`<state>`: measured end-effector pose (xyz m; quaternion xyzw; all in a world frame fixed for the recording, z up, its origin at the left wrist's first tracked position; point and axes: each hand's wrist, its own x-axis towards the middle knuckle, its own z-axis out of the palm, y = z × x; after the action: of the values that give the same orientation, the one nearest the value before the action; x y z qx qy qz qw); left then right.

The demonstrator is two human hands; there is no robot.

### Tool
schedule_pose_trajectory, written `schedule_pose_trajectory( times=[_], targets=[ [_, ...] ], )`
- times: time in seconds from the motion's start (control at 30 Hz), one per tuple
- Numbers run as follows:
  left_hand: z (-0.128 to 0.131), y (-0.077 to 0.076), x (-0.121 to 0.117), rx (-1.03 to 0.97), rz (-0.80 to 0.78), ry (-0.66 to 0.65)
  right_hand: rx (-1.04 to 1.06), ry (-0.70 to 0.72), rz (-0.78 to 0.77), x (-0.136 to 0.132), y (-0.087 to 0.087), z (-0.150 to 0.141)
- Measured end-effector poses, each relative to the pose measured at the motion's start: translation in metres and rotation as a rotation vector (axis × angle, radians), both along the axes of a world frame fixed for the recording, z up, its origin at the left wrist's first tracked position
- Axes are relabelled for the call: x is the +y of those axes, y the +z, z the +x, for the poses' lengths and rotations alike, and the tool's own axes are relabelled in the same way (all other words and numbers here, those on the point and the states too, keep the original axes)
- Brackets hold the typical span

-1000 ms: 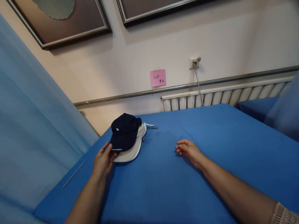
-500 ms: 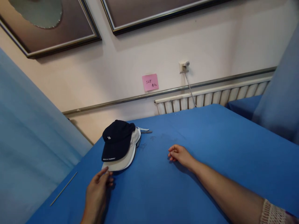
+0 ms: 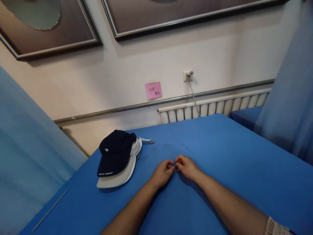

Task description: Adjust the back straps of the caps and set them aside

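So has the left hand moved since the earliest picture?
Yes, to the right: judged against the pink note on the wall, the left hand has gone from well left of it to below and slightly right.

The navy cap (image 3: 114,153) was matt cloth, the blue table cover (image 3: 220,150) smooth, dull fabric, the pink note (image 3: 153,90) matt paper; the distant wall rail (image 3: 110,111) was perhaps dull metal.
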<state>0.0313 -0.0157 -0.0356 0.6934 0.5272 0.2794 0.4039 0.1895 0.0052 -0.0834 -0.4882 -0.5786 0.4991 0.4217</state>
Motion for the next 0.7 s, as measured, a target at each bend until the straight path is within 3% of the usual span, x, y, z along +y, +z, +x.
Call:
schedule_pose_trajectory(
  times=[0.17,0.3,0.4,0.53,0.63,0.7],
  targets=[
    [0.009,-0.020,0.013,-0.011,0.060,0.019,0.049,-0.138,-0.038,0.018,-0.008,0.016],
    [0.002,-0.014,0.013,-0.105,-0.023,0.006,0.089,-0.195,-0.047,0.020,0.001,0.024],
    [0.002,0.016,0.018,-0.137,-0.057,0.105,0.138,-0.257,-0.006,0.019,0.023,0.031],
    [0.007,0.078,0.018,-0.155,0.155,0.186,0.309,-0.341,0.192,0.011,0.074,0.044],
    [0.009,0.116,0.009,-0.312,0.237,0.203,0.351,-0.354,0.354,-0.003,0.116,0.056],
    [0.009,0.131,0.003,-0.453,0.248,0.230,0.380,-0.378,0.454,-0.014,0.140,0.063]
  ],
)
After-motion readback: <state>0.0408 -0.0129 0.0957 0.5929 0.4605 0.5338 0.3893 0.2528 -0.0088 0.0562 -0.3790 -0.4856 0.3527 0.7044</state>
